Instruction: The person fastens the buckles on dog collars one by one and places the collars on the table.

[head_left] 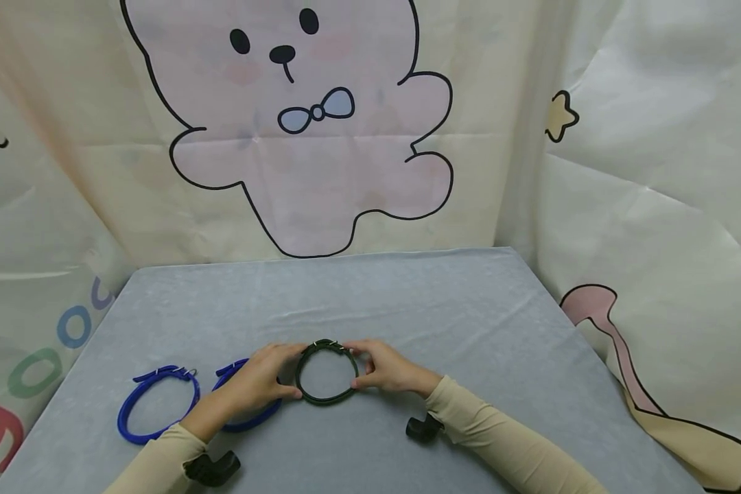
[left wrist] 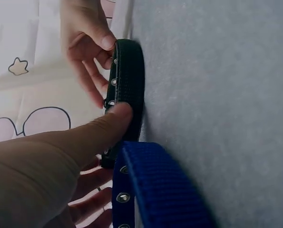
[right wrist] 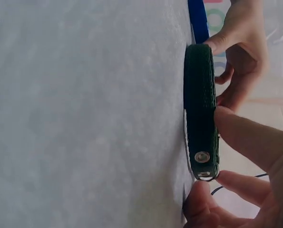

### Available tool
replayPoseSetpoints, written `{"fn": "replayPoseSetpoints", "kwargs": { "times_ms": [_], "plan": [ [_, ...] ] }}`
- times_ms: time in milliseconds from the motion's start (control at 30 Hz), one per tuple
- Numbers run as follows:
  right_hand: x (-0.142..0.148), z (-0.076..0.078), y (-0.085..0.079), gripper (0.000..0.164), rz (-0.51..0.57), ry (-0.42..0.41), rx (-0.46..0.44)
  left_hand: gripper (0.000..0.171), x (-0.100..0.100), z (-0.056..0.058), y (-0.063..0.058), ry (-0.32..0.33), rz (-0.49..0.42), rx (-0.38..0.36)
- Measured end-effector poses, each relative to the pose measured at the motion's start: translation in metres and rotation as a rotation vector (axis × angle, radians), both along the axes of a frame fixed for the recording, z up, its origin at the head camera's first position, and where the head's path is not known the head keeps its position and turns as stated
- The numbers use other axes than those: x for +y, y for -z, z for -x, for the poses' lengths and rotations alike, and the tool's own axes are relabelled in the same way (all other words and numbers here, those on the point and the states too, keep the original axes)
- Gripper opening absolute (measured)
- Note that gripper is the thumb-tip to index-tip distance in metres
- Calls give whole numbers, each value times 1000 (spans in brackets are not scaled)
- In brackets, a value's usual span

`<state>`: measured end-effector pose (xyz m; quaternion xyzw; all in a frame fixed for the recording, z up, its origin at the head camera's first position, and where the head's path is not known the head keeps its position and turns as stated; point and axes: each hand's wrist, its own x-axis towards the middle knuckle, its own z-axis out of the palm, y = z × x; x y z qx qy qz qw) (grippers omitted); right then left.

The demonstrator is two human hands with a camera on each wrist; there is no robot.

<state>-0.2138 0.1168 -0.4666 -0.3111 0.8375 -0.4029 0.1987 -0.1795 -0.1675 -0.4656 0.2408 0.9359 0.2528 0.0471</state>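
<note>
A dark green collar [head_left: 326, 401], buckled into a ring with metal eyelets, stands on its edge on the cloth. My left hand [head_left: 259, 377] grips its left side, thumb near the front and fingers toward the back. On the opposite side my right hand [head_left: 392, 368] holds it between thumb and fingers. The left wrist view shows the left thumb pressed on the green band's outer face. Under my left forearm and hand lies a second ring, a blue collar [head_left: 256, 421], partly hidden.
Farther left lies another blue collar [head_left: 123, 412], looped, with a metal ring at its back. A grey cloth [head_left: 469, 309] covers the table. Printed curtains [head_left: 481, 171] hang behind the table and at both sides.
</note>
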Motion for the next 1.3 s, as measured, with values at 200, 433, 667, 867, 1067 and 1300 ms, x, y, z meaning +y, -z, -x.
{"fn": "replayPoseSetpoints", "kwargs": {
  "times_ms": [200, 433, 667, 867, 1067, 1300],
  "plan": [
    [2, 4, 2, 71, -26, -15, 22, 76, -1, 4, 0, 29, 12, -40],
    [6, 8, 3, 64, -15, -44, 8, 76, -2, 6, -4, 48, 19, -50],
    [11, 10, 1, 51, -5, -29, -15, 70, -5, 6, -20, 44, 36, -46],
    [21, 15, -5, 49, 42, 29, -38, 53, -1, 7, -32, -27, -44, -6],
    [30, 21, -19, 48, 101, 69, -2, 49, 6, 9, -39, -72, -115, 78],
    [30, 28, -32, 45, 141, 103, 31, 43, 17, 18, -53, -82, -193, 184]
  ]
}}
